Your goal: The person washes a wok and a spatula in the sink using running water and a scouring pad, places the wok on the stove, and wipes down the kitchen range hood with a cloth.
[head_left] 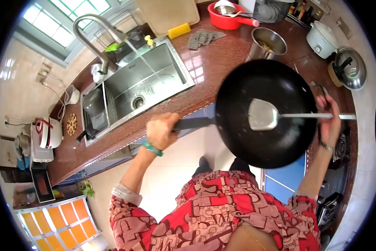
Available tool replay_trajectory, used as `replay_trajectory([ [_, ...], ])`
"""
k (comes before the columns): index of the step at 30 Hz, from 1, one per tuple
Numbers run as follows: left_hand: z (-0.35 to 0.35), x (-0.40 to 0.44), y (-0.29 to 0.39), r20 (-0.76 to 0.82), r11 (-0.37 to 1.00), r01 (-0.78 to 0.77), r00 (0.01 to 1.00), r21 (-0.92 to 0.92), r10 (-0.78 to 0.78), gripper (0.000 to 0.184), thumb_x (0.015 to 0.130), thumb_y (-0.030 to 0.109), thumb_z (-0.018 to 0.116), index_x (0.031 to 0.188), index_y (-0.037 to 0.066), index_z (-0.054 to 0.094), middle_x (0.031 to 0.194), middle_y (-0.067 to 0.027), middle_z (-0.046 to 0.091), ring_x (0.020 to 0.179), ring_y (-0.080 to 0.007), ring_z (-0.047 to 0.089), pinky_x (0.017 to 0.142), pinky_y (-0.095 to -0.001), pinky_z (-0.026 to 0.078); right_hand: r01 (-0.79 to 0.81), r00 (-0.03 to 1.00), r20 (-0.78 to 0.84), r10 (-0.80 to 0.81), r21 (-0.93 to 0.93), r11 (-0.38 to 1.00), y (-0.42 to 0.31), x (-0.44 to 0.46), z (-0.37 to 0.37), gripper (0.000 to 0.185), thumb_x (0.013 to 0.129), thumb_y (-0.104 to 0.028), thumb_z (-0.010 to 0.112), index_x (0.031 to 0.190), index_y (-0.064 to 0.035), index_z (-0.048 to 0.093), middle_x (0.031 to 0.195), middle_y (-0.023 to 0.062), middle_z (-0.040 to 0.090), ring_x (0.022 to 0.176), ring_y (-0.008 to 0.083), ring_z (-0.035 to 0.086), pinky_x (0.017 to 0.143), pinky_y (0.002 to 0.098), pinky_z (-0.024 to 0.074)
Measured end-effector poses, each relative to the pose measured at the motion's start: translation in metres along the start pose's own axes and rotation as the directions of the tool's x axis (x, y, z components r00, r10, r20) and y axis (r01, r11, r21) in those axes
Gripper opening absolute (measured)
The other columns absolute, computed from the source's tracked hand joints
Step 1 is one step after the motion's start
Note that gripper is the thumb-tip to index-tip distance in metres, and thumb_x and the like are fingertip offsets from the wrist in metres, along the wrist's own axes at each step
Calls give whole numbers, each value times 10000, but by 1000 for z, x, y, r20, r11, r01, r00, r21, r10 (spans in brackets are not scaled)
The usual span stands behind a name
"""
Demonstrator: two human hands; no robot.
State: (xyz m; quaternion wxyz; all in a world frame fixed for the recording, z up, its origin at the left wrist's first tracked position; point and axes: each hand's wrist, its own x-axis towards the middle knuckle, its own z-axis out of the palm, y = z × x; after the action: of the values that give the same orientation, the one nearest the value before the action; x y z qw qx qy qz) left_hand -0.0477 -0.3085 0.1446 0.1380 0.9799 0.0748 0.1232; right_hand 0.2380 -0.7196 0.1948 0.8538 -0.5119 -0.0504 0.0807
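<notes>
**Wide round black pan (266,136) held before the body**

The left hand (163,130) grips its straight dark handle (195,123); the right hand (331,121) clasps a silver metal spatula (263,115) across it (the rim too? cannot tell). A slackening left grip could tip the pan. The rectangular steel sink (158,88) bears a mark, unreadably small.

Base of the steel pot (276,38) hidden behind the black pan (275,144), contents (265,47) indistinct.
</notes>
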Motion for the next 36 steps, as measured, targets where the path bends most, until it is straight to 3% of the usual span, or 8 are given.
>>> replay_trajectory([
  [3, -30, -36, -55, -227, 977, 156, 966, 144, -121, 280, 544, 48, 655, 792, 112, 542, 706, -68, 529, 687, -284, 533, 606, -390, 400, -49, 984, 166, 63, -86, 995, 48, 17, 86, 248, 884, -145, 484, 1026, 51, 533, 995, 196, 580, 948, 281, 584, 875, 388, 452],
  [6, -60, -60, -111, -265, 915, 292, 939, 277, -219, 288, 533, 72, 683, 761, 109, 511, 700, -59, 521, 683, -267, 534, 605, -373, 398, -156, 940, 308, 148, 0, 988, 98, 36, 168, 223, 881, -136, 494, 1000, 50, 527, 943, 176, 581, 898, 297, 592, 828, 404, 479],
  [11, -110, -71, -188, -84, 775, 530, 839, 343, -537, 195, 631, 209, 705, 706, 93, 567, 672, -127, 601, 663, -338, 585, 558, -415, 448, -322, 862, 422, 280, 30, 946, 197, 83, 280, 154, 818, -92, 567, 938, 2, 546, 840, 89, 562, 736, 219, 573, 771, 379, 503],
  [17, -130, -65, -282, 140, 753, 556, 764, 352, -630, 224, 658, 269, 703, 746, 80, 622, 686, -150, 606, 681, -352, 582, 601, -414, 462, -519, 775, 331, 538, -151, 841, 322, 111, 389, 119, 755, -120, 627, 809, -78, 529, 752, 53, 559, 660, 152, 555, 572, 283, 449],
  [22, -104, -78, -327, 253, 681, 656, 633, 325, -731, 240, 652, 260, 711, 742, 56, 622, 705, -164, 610, 701, -345, 594, 612, -408, 470, -512, 787, 218, 577, -290, 808, 393, 114, 427, 146, 716, -114, 647, 823, -65, 561, 765, 36, 551, 647, 143, 497, 570, 269, 410],
  [25, -85, -85, -346, 266, 684, 658, 631, 314, -729, 219, 654, 234, 707, 750, 57, 620, 718, -163, 613, 709, -349, 593, 623, -412, 470, -534, 785, 129, 605, -355, 768, 423, 118, 435, 171, 696, -149, 650, 832, -69, 584, 742, 18, 545, 669, 133, 482, 587, 264, 409],
  [31, -58, -87, -357, 166, 671, 689, 653, 274, -739, 197, 662, 195, 690, 782, 59, 615, 732, -180, 609, 725, -366, 587, 636, -423, 469, -372, 860, 172, 480, -432, 822, 441, 122, 447, 98, 693, -134, 619, 771, -76, 617, 746, 10, 559, 707, 125, 488, 619, 273, 410],
  [36, -47, -94, -365, 165, 661, 693, 644, 288, -747, 169, 668, 160, 663, 800, 62, 620, 726, -192, 606, 718, -377, 585, 637, -431, 464, -362, 852, 186, 490, -467, 807, 465, 117, 443, 140, 733, -155, 581, 866, -117, 598, 837, -35, 569, 702, 95, 440, 631, 230, 344],
])
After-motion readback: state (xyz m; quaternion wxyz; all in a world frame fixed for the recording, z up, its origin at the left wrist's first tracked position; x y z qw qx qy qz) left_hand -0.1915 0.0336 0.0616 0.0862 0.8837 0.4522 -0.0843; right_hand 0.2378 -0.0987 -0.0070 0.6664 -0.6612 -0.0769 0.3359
